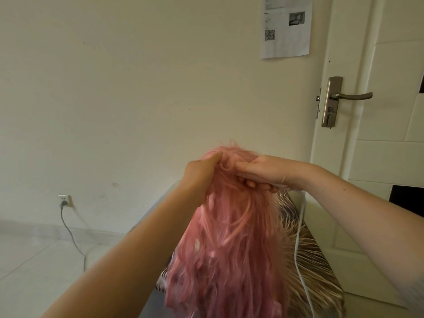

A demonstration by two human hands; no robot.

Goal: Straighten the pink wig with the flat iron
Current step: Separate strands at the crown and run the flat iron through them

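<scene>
From the head camera, your left hand pinches a tuft at the crown of the pink wig, which you hold up in the air in front of the wall; its strands hang down over the patterned cushion. Your right hand is curled round the white flat iron, mostly hidden under the fingers, right at the roots. Whether its plates are clamped on hair cannot be told. Keep the left pinch taut and high, feed in one thin section, and draw the iron down steadily towards the tips. Mind the white cord trailing beside the hair, and keep your fingers off the plates.
</scene>
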